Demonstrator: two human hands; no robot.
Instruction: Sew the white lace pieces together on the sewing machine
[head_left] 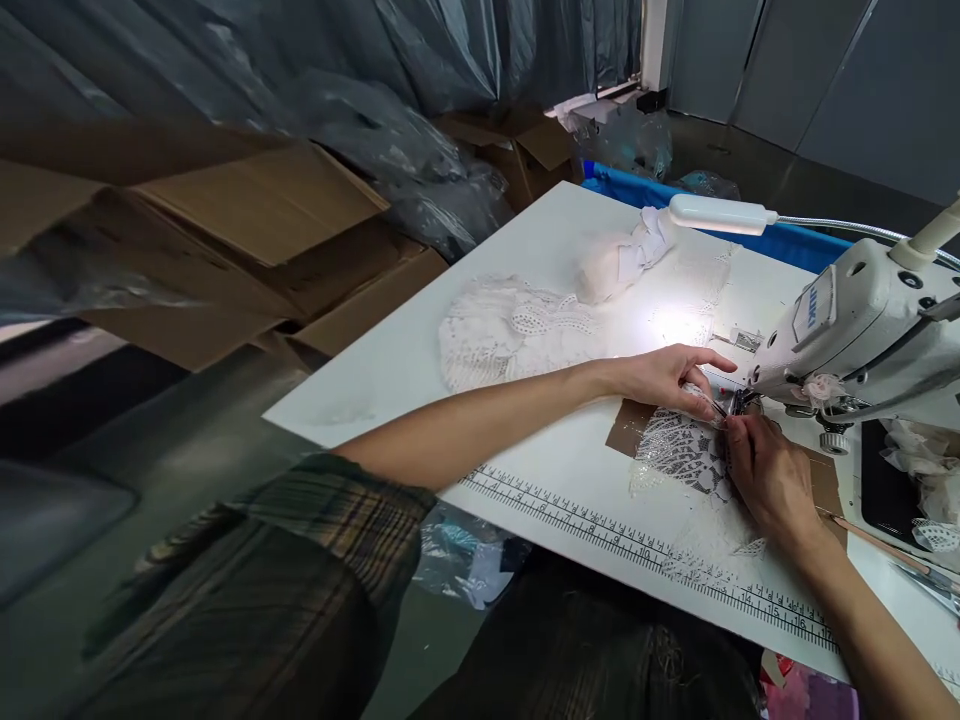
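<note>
White lace fabric (686, 450) lies on the sewing machine's bed, its upper edge close to the presser foot (741, 400). My left hand (675, 380) is beside the foot, index finger stretched out, thumb and other fingers closed on a bit of the white lace. A thin dark metal piece shows by its fingertips; I cannot make out what it is. On the near side of the needle area, my right hand (772, 475) has its fingers pinched on the lace edge. Its fingertips almost meet those of my left hand. The white sewing machine (840, 330) rises just right of both hands.
More white lace (517, 330) and a bundled white piece (626, 255) lie on the white table (405, 390). A lamp (720, 213) lights the work. A printed ruler (600, 528) follows the near edge. Cardboard boxes (262, 210) stand left; a pencil (877, 535) lies right.
</note>
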